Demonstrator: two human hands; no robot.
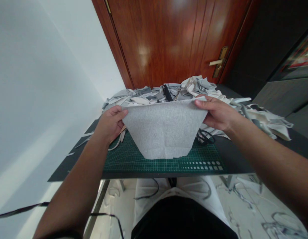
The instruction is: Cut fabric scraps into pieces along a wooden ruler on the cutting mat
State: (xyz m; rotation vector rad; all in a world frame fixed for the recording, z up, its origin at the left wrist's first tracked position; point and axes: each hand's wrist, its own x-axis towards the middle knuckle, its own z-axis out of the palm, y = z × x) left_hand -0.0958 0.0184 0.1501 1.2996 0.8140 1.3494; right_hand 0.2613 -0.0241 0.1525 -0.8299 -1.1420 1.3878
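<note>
A light grey piece of fabric [166, 129] is stretched between my two hands above a green cutting mat [124, 156]. Its top edge runs nearly straight, and it narrows toward a slightly ragged lower edge. My left hand [112, 121] pinches the upper left corner between thumb and fingers. At the upper right corner, my right hand [215, 111] grips the cloth with the thumb on the near side. Black scissor handles [205, 136] show on the mat beneath my right hand; their blades are hidden. Thin fabric strips [118, 141] lie near my left hand.
A long heap of grey and white fabric scraps [144, 96] lines the back of the dark table [233, 156] and spreads to the right [270, 121]. Behind it stands a brown wooden door [163, 43]. A white wall [76, 59] borders the left. Offcuts lie on the floor [246, 202].
</note>
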